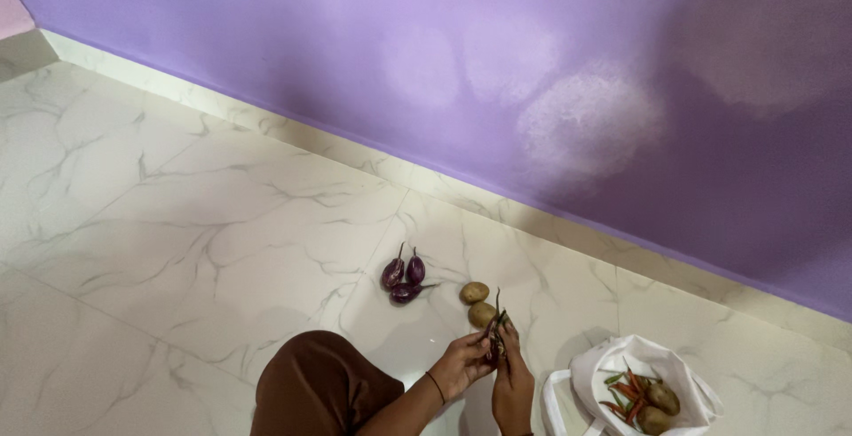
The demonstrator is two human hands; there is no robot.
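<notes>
Purple aubergine [494, 340] pinched by left hand [461, 366] and right hand [512, 381]; potatoes [477, 303] just beyond, open floor [177, 223] leftward

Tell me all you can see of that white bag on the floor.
The white bag looks like soft cloth, slumped open on the marble-look floor at the lower right, close to the right hand but apart from it. A loop handle hangs on its left side. Inside lie red and green chillies and two brown potatoes. Its bottom is cut off by the picture's edge.
</notes>
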